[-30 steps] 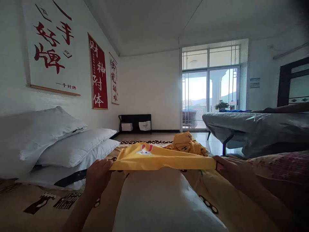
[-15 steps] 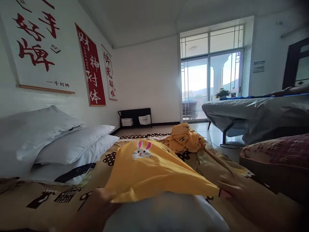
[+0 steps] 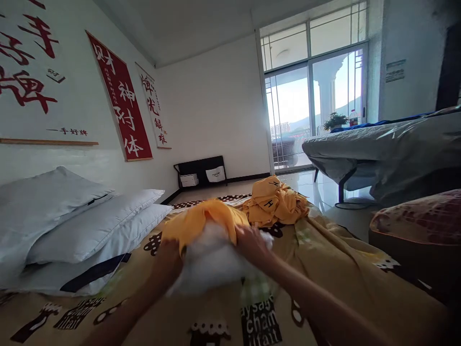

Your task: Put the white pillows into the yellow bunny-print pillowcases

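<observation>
A yellow pillowcase (image 3: pixel 194 216) lies bunched over the far end of a white pillow (image 3: pixel 212 262), its mouth facing me. The near part of the pillow sticks out, blurred by motion. On the left edge of the mouth my left hand (image 3: pixel 171 257) is closed round the cloth. My right hand (image 3: pixel 254 242) grips the right edge, against the pillow's side. The rabbit print is out of sight now. Beyond the right hand sits a crumpled heap of yellow fabric (image 3: pixel 273 204) with black letters.
White pillows (image 3: pixel 93 226) are stacked at the left on a brown patterned bedspread (image 3: pixel 173 317). A covered table (image 3: pixel 345 144) stands at the right, with a potted plant (image 3: pixel 335 120) on it. Nearer is a padded reddish seat (image 3: pixel 418 216). A low black rack (image 3: pixel 200 173) stands against the far wall.
Both hands have moved forward and closer together, drawing the pillowcase from spread flat into a bunch over the pillow's far end. The view has tilted slightly.
</observation>
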